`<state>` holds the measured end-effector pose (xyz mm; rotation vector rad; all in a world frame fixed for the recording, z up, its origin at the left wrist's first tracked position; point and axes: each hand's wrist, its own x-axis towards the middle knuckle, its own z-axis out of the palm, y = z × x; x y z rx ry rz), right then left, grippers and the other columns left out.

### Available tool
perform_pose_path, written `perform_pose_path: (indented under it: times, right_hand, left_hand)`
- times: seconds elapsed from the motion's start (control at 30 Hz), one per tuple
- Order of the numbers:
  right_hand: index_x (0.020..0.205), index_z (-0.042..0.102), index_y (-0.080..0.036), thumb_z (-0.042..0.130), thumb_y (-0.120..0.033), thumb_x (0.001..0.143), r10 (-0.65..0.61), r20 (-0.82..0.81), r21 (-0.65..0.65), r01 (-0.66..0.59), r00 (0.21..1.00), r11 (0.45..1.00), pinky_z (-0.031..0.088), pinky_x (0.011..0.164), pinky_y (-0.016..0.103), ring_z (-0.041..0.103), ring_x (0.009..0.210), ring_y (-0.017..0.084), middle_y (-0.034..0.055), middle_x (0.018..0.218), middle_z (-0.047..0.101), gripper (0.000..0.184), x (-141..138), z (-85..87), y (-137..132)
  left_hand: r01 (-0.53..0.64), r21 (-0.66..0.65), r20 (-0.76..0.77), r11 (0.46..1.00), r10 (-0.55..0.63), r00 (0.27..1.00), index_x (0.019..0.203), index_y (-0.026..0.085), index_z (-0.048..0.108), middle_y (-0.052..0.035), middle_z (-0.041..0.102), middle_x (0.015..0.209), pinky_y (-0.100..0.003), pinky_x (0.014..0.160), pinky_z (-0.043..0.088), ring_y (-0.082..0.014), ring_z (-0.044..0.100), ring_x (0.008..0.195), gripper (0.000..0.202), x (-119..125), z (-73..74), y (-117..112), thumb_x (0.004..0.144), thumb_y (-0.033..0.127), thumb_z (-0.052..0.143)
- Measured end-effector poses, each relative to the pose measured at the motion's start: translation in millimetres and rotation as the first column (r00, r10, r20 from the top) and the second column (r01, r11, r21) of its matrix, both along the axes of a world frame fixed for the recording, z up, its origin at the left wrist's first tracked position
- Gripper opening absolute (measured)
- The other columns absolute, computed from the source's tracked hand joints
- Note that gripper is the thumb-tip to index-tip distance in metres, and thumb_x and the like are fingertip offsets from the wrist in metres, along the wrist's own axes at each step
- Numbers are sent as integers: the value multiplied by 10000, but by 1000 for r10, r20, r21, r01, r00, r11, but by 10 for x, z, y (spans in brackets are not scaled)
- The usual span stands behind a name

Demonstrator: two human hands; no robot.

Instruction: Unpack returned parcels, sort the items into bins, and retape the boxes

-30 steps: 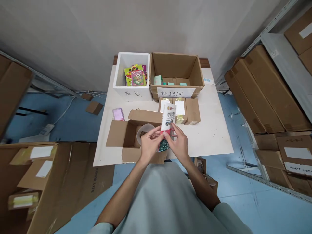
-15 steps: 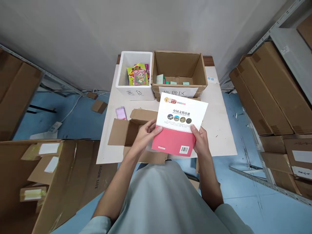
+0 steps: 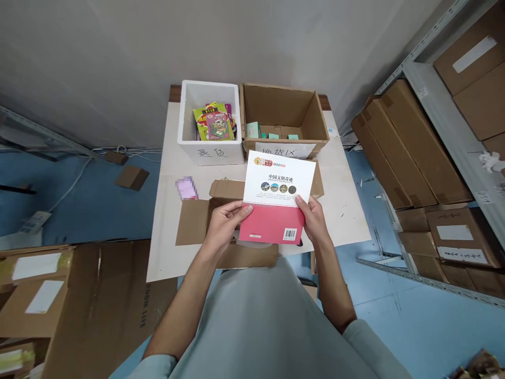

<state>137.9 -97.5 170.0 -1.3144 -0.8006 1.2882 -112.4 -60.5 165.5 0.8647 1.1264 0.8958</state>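
You had the book (image 3: 276, 200) up in both hands with the back cover facing you: white on top with a row of little round pictures, pink below with a barcode. Your left hand (image 3: 223, 223) was clamped on its left edge, thumb lying across the cover about where white meets pink. Your right hand (image 3: 313, 218) was gripping the right edge the same way, with the rest of the fingers hidden behind. The book was tilted a touch clockwise, held above the near part of the table (image 3: 347, 205) and right over the open carton (image 3: 193, 221), whose flaps stuck out to the left and below it. Just left of that carton lay a small pink thing (image 3: 185, 188) — too blurred to tell what. At the back of the table sat a white foam box (image 3: 187, 145) with colourful packets (image 3: 213, 123) inside. Right beside it was a cardboard box (image 3: 284, 105) with a few small teal boxes (image 3: 252, 129) at the bottom — both had handwriting on the front. Brown cartons (image 3: 414, 147) were stacked on the shelving to your right, and a big carton (image 3: 79, 295) sat on the floor to your left.
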Motion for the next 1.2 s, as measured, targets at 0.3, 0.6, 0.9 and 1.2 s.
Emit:
perform_pose_path:
  times: [0.3, 0.6, 0.9, 1.2]
  right_hand:
    - [1334, 810, -290, 943, -611, 918, 88, 94, 108, -98, 992, 989, 633, 1198, 492, 792, 1338, 315, 81, 1417, 847, 542, -396, -22, 77]
    - [1060, 826, -324, 1029, -517, 846, 16, 280, 366, -122, 960, 922, 511, 1330, 598, 707, 1499, 350, 65, 1314, 882, 351, -797, 127, 59]
    - [1055, 774, -304, 994, -559, 865, -99, 310, 385, -30, 946, 923, 573, 1264, 567, 745, 1438, 355, 111, 1303, 873, 387, -1070, 201, 16]
    - [1101, 734, -287, 876, -560, 989, -195, 353, 298, 88, 915, 950, 683, 994, 391, 831, 1075, 244, 62, 1109, 846, 327, -1106, 106, -22]
  left_hand:
    - [-88, 112, -23, 990, 91, 996, 1037, 184, 930, -126, 898, 1038, -500, 986, 702, -357, 839, 1052, 712, -596, -109, 145, 627, 752, 1059]
    - [124, 659, -249, 742, 60, 967, 1084, 323, 937, -69, 894, 1214, -591, 1274, 563, -324, 757, 1381, 222, -1287, 69, 387, 1007, 522, 877]
    - [159, 688, -272, 708, 48, 961, 1114, 314, 932, -74, 881, 1248, -500, 1151, 634, -284, 802, 1251, 215, -1528, 167, 418, 1071, 476, 798]
    - [224, 515, -298, 828, -72, 952, 1460, 244, 778, -48, 799, 999, -329, 834, 645, -196, 737, 872, 557, -1593, 180, 394, 1005, 556, 845]
